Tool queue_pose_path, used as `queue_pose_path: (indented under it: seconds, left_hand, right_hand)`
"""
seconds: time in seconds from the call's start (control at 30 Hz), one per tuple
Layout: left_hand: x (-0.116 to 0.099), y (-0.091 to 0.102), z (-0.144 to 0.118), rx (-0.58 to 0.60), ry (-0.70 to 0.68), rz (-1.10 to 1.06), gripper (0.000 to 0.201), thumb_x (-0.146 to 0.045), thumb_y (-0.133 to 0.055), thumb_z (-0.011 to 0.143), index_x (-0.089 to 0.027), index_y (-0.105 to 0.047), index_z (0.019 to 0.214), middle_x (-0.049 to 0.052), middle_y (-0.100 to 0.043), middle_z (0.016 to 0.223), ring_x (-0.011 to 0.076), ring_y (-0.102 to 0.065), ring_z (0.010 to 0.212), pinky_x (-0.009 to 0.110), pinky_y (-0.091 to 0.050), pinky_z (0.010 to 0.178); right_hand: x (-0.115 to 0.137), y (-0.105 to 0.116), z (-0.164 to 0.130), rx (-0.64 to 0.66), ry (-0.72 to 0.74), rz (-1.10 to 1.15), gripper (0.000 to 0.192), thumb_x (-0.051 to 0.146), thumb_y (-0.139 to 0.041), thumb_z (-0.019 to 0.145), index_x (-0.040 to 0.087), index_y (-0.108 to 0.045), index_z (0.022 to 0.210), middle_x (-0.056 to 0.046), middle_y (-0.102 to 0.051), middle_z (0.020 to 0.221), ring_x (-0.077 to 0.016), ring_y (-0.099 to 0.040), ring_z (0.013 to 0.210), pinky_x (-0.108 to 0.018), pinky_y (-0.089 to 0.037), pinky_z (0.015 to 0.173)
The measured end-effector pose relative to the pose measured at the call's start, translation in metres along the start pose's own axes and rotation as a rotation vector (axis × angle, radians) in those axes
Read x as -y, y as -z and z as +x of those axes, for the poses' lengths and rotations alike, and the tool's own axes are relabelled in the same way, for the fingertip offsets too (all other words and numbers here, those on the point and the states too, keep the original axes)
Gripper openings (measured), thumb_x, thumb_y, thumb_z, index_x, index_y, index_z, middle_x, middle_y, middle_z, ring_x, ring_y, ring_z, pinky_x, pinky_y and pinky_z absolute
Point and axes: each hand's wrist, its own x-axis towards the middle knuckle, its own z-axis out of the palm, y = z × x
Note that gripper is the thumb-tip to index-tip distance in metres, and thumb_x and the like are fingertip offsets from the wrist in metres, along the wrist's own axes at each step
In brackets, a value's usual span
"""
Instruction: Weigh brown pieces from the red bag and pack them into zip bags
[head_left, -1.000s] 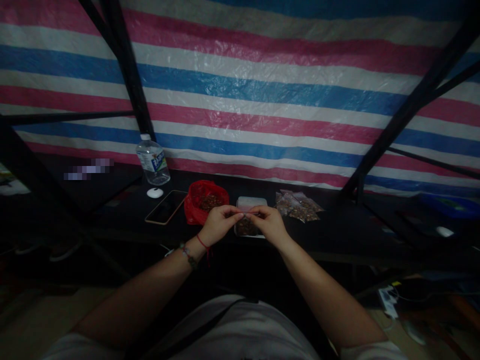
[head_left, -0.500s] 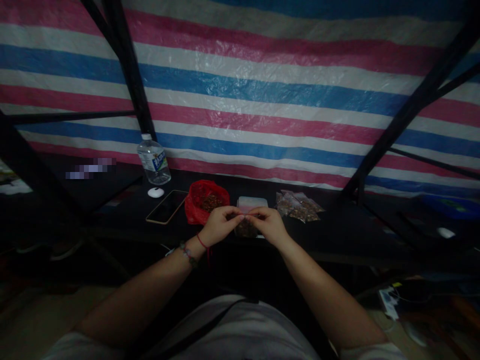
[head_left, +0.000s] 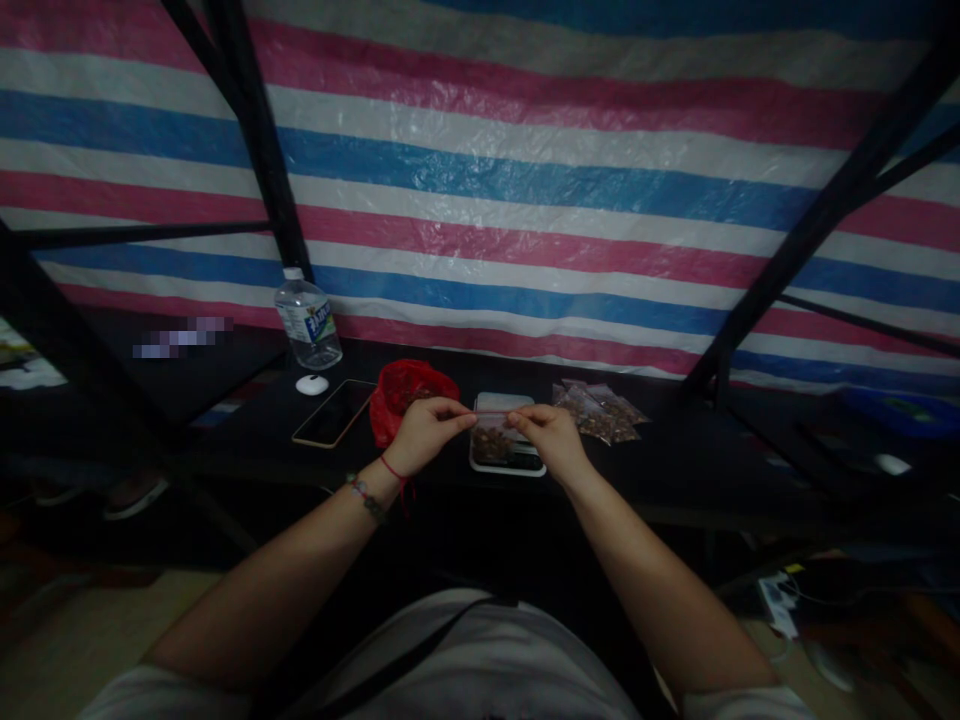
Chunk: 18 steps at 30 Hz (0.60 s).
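Between my hands hangs a small clear zip bag (head_left: 492,438) with brown bits in its lower part. My left hand (head_left: 433,432) pinches the bag's top left corner, and my right hand (head_left: 551,440) pinches the top right. Behind and below the bag is a white digital scale (head_left: 507,402), partly covered by it. Left of the scale, a red plastic bag (head_left: 386,400) stands with its mouth open, brown bits inside, partly hidden by my left hand. Several filled clear zip bags (head_left: 600,412) lie in a pile to the right.
A phone (head_left: 334,415) and a white wireless mouse (head_left: 312,385) lie left of the red bag on the black table (head_left: 675,470). Behind them stands a clear plastic bottle (head_left: 307,325). Dark metal posts (head_left: 259,140) and a striped plastic sheet (head_left: 510,200) rise at the back.
My hands have moved apart from the middle of the zip bag's top edge to its two corners. The bag's contents and the scale's lower edge show more now.
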Motion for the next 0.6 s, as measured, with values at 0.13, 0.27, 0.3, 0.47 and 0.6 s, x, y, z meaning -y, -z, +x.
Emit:
queue_pose_path:
  seconds: [0.13, 0.27, 0.3, 0.47, 0.6]
  left_hand:
    - [-0.002, -0.004, -0.002, -0.051, 0.049, -0.065, 0.026, -0.039, -0.071, 0.068, -0.014, -0.072, 0.074, 0.005, -0.071, 0.073, 0.0167, -0.063, 0.067, 0.026, -0.049, 0.064]
    - [-0.004, -0.007, -0.003, -0.055, 0.075, -0.137, 0.030, -0.040, -0.070, 0.069, -0.013, -0.072, 0.082, 0.007, -0.072, 0.080, 0.0177, -0.065, 0.073, 0.027, -0.051, 0.069]
    - [-0.003, -0.007, -0.002, -0.046, 0.077, -0.173, 0.032, -0.040, -0.069, 0.070, -0.013, -0.071, 0.087, 0.008, -0.072, 0.084, 0.0181, -0.065, 0.076, 0.028, -0.051, 0.072]
    - [0.011, 0.001, 0.005, -0.015, 0.106, -0.192, 0.034, -0.041, -0.066, 0.074, -0.013, -0.069, 0.093, 0.010, -0.072, 0.089, 0.0188, -0.067, 0.079, 0.031, -0.052, 0.075]
    - [0.023, 0.004, 0.009, 0.085, 0.078, -0.051, 0.028, -0.039, -0.064, 0.074, -0.014, -0.070, 0.086, 0.008, -0.072, 0.085, 0.0192, -0.067, 0.079, 0.030, -0.052, 0.076]
  right_hand:
    - [-0.009, -0.007, -0.001, 0.102, 0.026, 0.053, 0.030, 0.042, -0.064, 0.076, 0.020, -0.070, 0.095, -0.005, -0.072, 0.091, -0.0190, -0.066, 0.081, -0.032, -0.051, 0.074]
    - [-0.014, -0.003, 0.001, 0.218, -0.029, 0.022, 0.025, 0.038, -0.070, 0.069, 0.017, -0.069, 0.082, -0.004, -0.070, 0.078, -0.0170, -0.064, 0.070, -0.030, -0.050, 0.068]
    - [-0.013, 0.002, 0.003, 0.179, -0.044, 0.029, 0.024, 0.038, -0.070, 0.069, 0.016, -0.068, 0.080, -0.004, -0.069, 0.075, -0.0164, -0.063, 0.068, -0.029, -0.050, 0.065]
    - [-0.012, 0.062, 0.020, -0.164, -0.120, 0.231, 0.044, 0.040, -0.074, 0.063, 0.017, -0.062, 0.098, -0.002, -0.068, 0.075, -0.0142, -0.062, 0.061, -0.026, -0.049, 0.058]
    - [-0.039, 0.120, 0.027, -0.382, -0.185, 0.251, 0.058, 0.041, -0.076, 0.060, 0.016, -0.057, 0.110, -0.001, -0.066, 0.070, -0.0144, -0.061, 0.056, -0.025, -0.048, 0.054]
